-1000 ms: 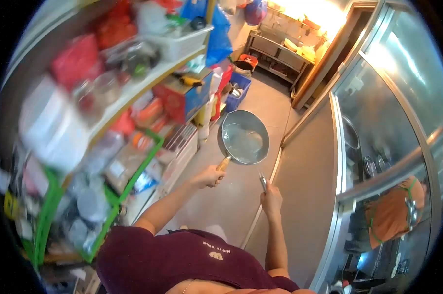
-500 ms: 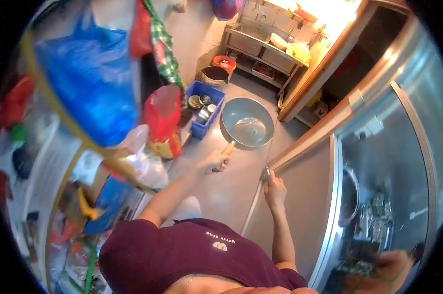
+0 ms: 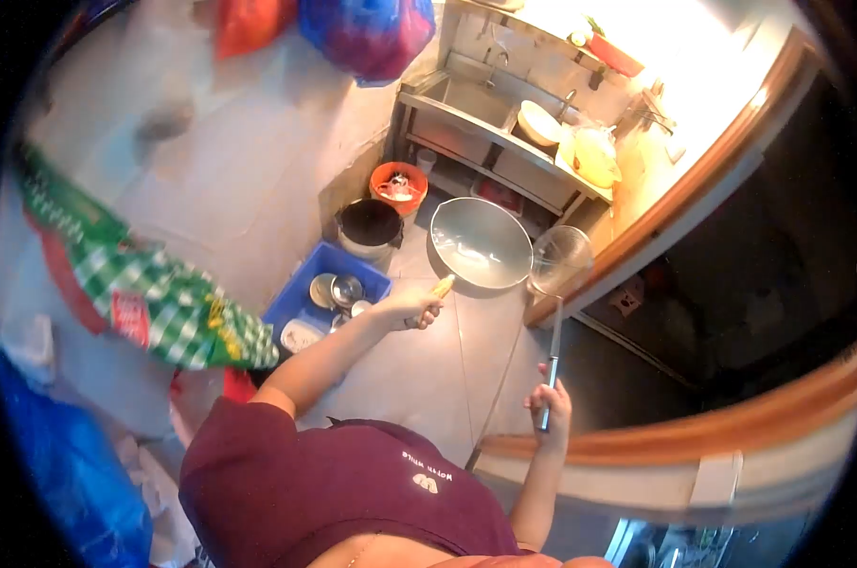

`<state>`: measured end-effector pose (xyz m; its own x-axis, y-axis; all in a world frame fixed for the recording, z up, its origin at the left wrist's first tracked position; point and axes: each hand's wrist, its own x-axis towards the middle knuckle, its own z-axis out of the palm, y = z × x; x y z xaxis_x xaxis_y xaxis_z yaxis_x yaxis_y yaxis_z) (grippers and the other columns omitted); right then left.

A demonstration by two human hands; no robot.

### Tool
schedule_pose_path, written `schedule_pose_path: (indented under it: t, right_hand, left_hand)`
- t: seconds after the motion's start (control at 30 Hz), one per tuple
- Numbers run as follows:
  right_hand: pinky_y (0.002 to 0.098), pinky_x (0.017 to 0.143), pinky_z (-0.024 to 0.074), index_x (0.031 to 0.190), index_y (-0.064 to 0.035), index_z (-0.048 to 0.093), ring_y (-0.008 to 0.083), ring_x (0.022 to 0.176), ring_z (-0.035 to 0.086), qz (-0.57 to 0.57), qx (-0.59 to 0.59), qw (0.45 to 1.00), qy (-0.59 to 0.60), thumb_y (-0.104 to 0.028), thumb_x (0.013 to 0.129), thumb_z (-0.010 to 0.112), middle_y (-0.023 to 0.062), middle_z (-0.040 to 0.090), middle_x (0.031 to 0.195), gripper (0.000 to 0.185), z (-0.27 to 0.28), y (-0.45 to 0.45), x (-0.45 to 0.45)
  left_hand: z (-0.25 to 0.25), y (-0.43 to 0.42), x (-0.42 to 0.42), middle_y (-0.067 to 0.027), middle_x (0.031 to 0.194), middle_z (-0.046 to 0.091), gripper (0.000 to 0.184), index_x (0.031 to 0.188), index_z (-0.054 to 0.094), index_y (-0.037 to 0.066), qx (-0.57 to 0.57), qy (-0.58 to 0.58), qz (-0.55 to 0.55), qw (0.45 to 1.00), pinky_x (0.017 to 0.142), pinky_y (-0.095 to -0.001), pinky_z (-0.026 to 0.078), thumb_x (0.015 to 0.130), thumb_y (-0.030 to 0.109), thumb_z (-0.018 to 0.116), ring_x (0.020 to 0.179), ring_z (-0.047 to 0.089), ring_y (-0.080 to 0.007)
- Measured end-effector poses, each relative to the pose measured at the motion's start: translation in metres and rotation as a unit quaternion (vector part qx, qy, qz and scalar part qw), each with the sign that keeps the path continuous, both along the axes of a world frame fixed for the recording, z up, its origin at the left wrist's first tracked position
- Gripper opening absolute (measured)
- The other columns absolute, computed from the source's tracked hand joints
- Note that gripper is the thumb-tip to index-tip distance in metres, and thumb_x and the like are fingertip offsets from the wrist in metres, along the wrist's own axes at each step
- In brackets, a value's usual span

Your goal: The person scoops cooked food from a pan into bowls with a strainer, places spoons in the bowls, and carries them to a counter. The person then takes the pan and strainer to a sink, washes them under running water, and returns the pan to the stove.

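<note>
Two grips I watch remotely are wrapped firmly: left grip (image 3: 417, 310) around the pale wooden handle (image 3: 443, 286) of a round grey metal pan (image 3: 481, 242) above the tiled floor (image 3: 414, 369), right grip (image 3: 550, 405) around a silver round-headed mesh skimmer (image 3: 563, 257). I judge a careless turn could knock the skimmer against the brown wooden doorframe (image 3: 670, 204).

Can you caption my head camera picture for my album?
Left hand holds a pan, right hand a long-handled skimmer.

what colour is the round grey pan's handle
The handle is yellowish tan, seen best in the head view.
</note>
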<state>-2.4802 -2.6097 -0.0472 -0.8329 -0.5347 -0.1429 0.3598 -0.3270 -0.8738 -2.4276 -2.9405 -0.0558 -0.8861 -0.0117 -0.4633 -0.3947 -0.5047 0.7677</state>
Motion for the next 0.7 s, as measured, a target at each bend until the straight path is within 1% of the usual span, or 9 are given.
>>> schedule_pose_path:
  t: [0.13,0.27,0.37,0.43,0.47,0.5,0.53,0.67,0.7]
  right_hand:
    - [0.0267,0.053,0.0436,0.116,0.0041,0.041,0.0084,0.049,0.040,0.010,-0.086,0.996,-0.023,-0.007,0.079,0.051,0.0000,0.042,0.056,0.041,-0.010,-0.042,-0.150]
    - [0.0248,0.053,0.0424,0.116,0.0033,0.042,0.0082,0.049,0.039,0.048,-0.074,0.996,-0.025,-0.009,0.079,0.053,-0.0010,0.041,0.056,0.040,-0.012,-0.105,-0.301]
    - [0.0248,0.052,0.0402,0.114,0.0029,0.044,0.0086,0.049,0.039,0.061,-0.066,0.995,-0.045,-0.011,0.080,0.052,-0.0011,0.041,0.056,0.038,-0.007,-0.162,-0.415]
    - [0.0249,0.052,0.0393,0.114,0.0012,0.045,0.0088,0.049,0.039,0.084,-0.065,0.992,-0.069,-0.011,0.081,0.051,-0.0012,0.040,0.056,0.036,-0.001,-0.202,-0.481]
    - [0.0249,0.052,0.0395,0.114,0.0007,0.046,0.0087,0.050,0.039,0.106,-0.082,0.989,-0.069,-0.011,0.081,0.051,-0.0012,0.040,0.056,0.035,-0.004,-0.223,-0.516]
    - [0.0252,0.052,0.0399,0.114,0.0005,0.046,0.0084,0.050,0.039,0.121,-0.085,0.987,-0.066,-0.012,0.081,0.052,-0.0008,0.040,0.056,0.036,-0.005,-0.245,-0.547]
    - [0.0243,0.052,0.0400,0.114,0.0010,0.045,0.0083,0.050,0.039,0.131,-0.096,0.984,-0.072,-0.012,0.081,0.054,-0.0002,0.041,0.056,0.037,-0.008,-0.267,-0.577]
    - [0.0232,0.050,0.0403,0.115,0.0023,0.044,0.0082,0.049,0.040,0.113,-0.083,0.988,-0.057,-0.012,0.079,0.056,0.0003,0.041,0.056,0.041,-0.018,-0.343,-0.669]
    - [0.0229,0.048,0.0364,0.116,0.0024,0.044,0.0080,0.048,0.038,0.117,-0.080,0.989,-0.044,-0.011,0.079,0.054,-0.0003,0.039,0.054,0.040,-0.025,-0.360,-0.694]
  left_hand:
    - [-0.012,-0.075,-0.140,0.0039,0.060,0.042,0.012,0.080,0.046,0.007,0.003,0.017,0.020,1.000,0.034,-0.0147,0.030,0.081,0.013,0.056,0.046,0.039,-0.0014]
    - [-0.005,-0.152,-0.268,0.0020,0.065,0.043,0.008,0.085,0.047,0.004,0.103,0.004,0.084,0.991,0.033,-0.0135,0.029,0.083,0.010,0.052,0.046,0.039,-0.0023]
    - [0.011,-0.213,-0.371,0.0035,0.064,0.041,0.006,0.085,0.045,0.003,0.026,0.006,0.128,0.991,0.034,-0.0120,0.030,0.085,0.008,0.048,0.046,0.038,-0.0017]
    - [0.006,-0.277,-0.437,0.0035,0.061,0.041,0.010,0.077,0.044,0.005,0.127,0.011,0.102,0.987,0.033,-0.0140,0.030,0.085,0.010,0.049,0.045,0.039,-0.0027]
    - [0.037,-0.293,-0.457,0.0011,0.062,0.044,0.010,0.075,0.046,0.004,0.017,-0.001,0.109,0.994,0.036,-0.0145,0.031,0.082,0.007,0.052,0.046,0.041,-0.0040]
    - [0.054,-0.306,-0.484,0.0014,0.061,0.045,0.012,0.073,0.046,0.004,-0.059,-0.027,0.178,0.982,0.035,-0.0141,0.032,0.082,0.008,0.052,0.046,0.042,-0.0039]
    - [0.053,-0.340,-0.516,0.0015,0.060,0.045,0.013,0.071,0.047,0.005,-0.043,-0.013,0.149,0.988,0.036,-0.0143,0.033,0.082,0.009,0.053,0.046,0.043,-0.0038]
    - [0.043,-0.452,-0.617,0.0029,0.060,0.044,0.011,0.076,0.047,0.006,-0.207,-0.030,0.168,0.963,0.034,-0.0157,0.032,0.083,0.013,0.053,0.043,0.039,-0.0029]
    - [0.042,-0.479,-0.641,0.0034,0.059,0.045,0.013,0.075,0.047,0.006,-0.270,-0.032,0.154,0.950,0.035,-0.0164,0.033,0.082,0.014,0.055,0.043,0.040,-0.0034]
